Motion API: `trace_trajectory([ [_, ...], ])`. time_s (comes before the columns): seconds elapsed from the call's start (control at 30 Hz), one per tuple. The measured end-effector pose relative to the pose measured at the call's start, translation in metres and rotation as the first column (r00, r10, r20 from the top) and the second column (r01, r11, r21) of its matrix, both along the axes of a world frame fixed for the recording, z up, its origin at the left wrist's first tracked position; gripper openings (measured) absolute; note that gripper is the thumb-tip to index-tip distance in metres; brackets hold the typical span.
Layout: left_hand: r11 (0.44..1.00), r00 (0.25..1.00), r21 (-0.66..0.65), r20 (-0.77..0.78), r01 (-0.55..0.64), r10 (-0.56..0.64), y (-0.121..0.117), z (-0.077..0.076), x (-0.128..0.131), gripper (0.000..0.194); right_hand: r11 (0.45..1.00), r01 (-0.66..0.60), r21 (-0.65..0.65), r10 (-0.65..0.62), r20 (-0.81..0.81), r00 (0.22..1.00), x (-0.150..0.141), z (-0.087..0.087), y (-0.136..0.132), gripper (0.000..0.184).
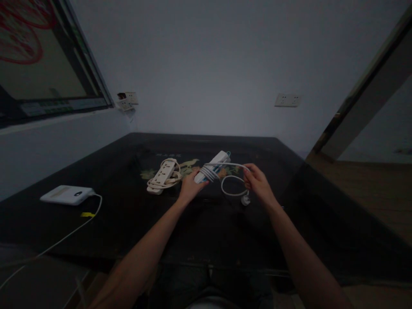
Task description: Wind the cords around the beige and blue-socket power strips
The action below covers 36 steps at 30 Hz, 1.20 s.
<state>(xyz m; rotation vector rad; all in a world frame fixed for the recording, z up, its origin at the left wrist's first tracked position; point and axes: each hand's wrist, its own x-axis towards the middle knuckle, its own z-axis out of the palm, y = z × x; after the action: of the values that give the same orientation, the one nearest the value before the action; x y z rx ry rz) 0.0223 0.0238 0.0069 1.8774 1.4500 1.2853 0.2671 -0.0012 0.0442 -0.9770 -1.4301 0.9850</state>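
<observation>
My left hand (190,187) is closed round the near end of a white power strip (215,165), which is held just above the dark table (128,201). Several turns of its white cord (210,174) are wound round the strip. My right hand (256,182) pinches the loose part of the cord, which hangs in a loop (232,186) between the hands and ends in a plug (246,200) below my right hand.
A second, cream power strip (163,174) with its cord coiled round it lies left of my hands. A white power bank (66,194) with a white cable (69,234) sits at the table's left edge. Wall sockets (287,100) are on the far wall.
</observation>
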Motion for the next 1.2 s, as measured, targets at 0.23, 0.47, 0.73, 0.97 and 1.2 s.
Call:
trace_trajectory([
  [0.23, 0.864, 0.873, -0.145, 0.002, 0.483, -0.488, -0.02, 0.008, 0.013, 0.052, 0.822, 0.442, 0.358, -0.53, 0.198, 0.825, 0.033, 0.005, 0.01, 0.027],
  [0.47, 0.813, 0.834, -0.189, 0.085, 0.55, -0.545, -0.031, 0.02, 0.013, 0.063, 0.918, 0.279, 0.283, -0.397, 0.672, 0.626, 0.028, -0.03, 0.018, 0.027],
  [0.73, 0.913, 0.917, -0.104, 0.116, 0.394, -0.383, -0.02, 0.014, 0.014, 0.058, 0.928, -0.312, 0.204, -0.036, 0.882, 0.47, -0.034, -0.046, -0.003, 0.036],
  [0.97, 0.984, 0.98, -0.072, 0.126, 0.164, -0.154, -0.007, 0.008, 0.01, 0.05, 0.729, -0.681, -0.066, 0.545, 0.659, 0.519, -0.047, -0.031, -0.024, 0.026],
  [1.2, 0.996, 0.999, -0.086, -0.025, -0.035, 0.033, 0.004, -0.003, -0.002, 0.049, 0.91, -0.408, -0.077, 0.414, 0.089, 0.906, -0.02, -0.015, -0.005, 0.025],
])
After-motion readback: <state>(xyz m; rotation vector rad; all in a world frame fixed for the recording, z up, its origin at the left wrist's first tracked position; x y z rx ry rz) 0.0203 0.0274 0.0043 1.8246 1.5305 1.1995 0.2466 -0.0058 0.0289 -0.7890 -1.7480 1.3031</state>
